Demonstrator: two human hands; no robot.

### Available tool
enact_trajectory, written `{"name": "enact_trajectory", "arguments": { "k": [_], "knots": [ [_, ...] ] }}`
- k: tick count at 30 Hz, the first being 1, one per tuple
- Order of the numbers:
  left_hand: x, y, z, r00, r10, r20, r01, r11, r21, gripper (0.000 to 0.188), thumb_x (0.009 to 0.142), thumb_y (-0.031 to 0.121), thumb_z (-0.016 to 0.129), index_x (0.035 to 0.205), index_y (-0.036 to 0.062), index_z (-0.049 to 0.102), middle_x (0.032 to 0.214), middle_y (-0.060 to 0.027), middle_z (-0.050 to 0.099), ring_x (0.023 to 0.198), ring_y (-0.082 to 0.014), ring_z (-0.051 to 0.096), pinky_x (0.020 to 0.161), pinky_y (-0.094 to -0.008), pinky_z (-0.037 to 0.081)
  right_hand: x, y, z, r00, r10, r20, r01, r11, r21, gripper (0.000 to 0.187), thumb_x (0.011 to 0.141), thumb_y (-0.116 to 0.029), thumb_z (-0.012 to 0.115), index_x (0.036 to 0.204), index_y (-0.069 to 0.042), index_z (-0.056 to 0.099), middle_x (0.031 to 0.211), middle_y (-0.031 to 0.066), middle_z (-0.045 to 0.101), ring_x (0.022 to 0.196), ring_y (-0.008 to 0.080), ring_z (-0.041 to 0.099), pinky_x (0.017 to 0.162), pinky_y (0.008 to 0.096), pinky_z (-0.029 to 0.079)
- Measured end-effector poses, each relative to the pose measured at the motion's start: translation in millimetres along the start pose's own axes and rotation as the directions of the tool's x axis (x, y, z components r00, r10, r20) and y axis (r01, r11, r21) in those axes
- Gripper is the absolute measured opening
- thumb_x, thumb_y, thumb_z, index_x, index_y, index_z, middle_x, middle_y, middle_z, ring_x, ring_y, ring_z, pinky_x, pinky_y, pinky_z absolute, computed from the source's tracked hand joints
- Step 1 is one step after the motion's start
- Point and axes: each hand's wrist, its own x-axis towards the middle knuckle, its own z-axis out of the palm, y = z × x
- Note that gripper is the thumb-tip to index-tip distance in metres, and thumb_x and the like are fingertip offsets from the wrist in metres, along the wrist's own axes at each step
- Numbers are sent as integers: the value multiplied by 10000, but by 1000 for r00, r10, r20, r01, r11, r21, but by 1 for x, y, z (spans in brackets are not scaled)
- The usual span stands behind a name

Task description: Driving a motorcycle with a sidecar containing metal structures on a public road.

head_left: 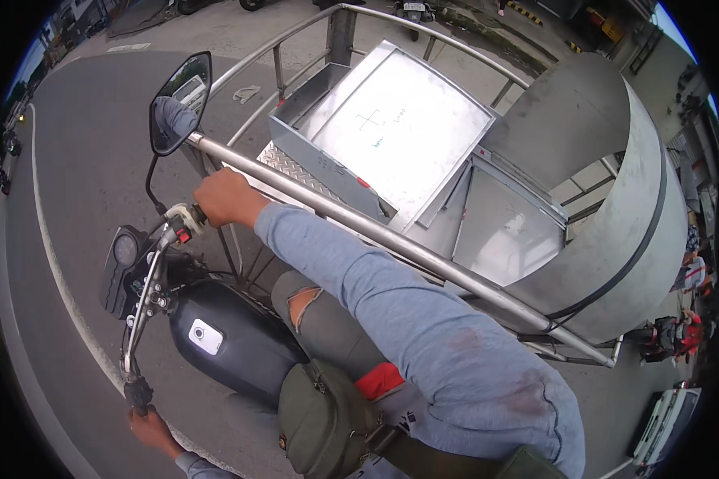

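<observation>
My right hand [225, 197] is wrapped round the right handlebar grip of a motorcycle, its arm in a grey-blue sleeve stretched across the view. Lower down at the left, my left hand [153, 432] holds the left grip [139, 395], its fingers partly hidden. Between the hands runs the metal handlebar [144, 299], with a dark gauge housing [125, 250] in front. Behind it lies the black fuel tank [236, 331], which bears a white sticker. An oval mirror [181, 102] rises beyond my right hand.
Beside me is a metal-railed sidecar [272, 172] loaded with sheet-metal boxes [399, 132] and a large curved metal sheet [647, 231] tied with a black strap. A green bag [323, 419] rests at my waist. Grey road [88, 160] carries a white line; a white vehicle [667, 423] stands behind.
</observation>
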Motion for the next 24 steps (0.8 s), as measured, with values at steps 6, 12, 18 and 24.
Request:
{"name": "enact_trajectory", "arguments": {
  "k": [6,12,18,24],
  "knots": [
    [-2,-30,16,999,-7,-38,10,997,80,556,918,336,751,1361,11,840,1443,-197,794,1253,-489,765,1009,-599,607,-5,-8,10,1000,10,-17,-10,1000,14,253,752,-249,939,947,-89,931,958,181,887,940,406,883,859,524,688],
    [-3,-28,-2,993,56,-104,-28,966,256,579,921,379,780,1378,30,847,1452,-192,790,1251,-456,776,1000,-602,607,-4,-14,10,1000,12,4,-12,998,69,235,774,-231,933,976,-111,943,973,167,896,961,384,891,881,498,695],
    [-5,-15,-13,990,-110,92,107,994,30,556,952,414,811,1423,124,867,1357,-192,855,1196,-453,813,989,-603,612,-6,-15,9,998,65,20,-67,995,71,260,802,-228,919,1037,-121,951,1042,154,910,1009,374,897,897,497,697],
    [-15,5,-13,996,-84,30,82,995,58,521,926,428,841,1337,113,895,1135,-208,897,1024,-465,851,862,-598,612,-12,-11,3,997,74,35,-77,993,95,272,782,-236,937,1025,-114,948,1022,168,900,996,395,887,888,505,700]
  ]
}}
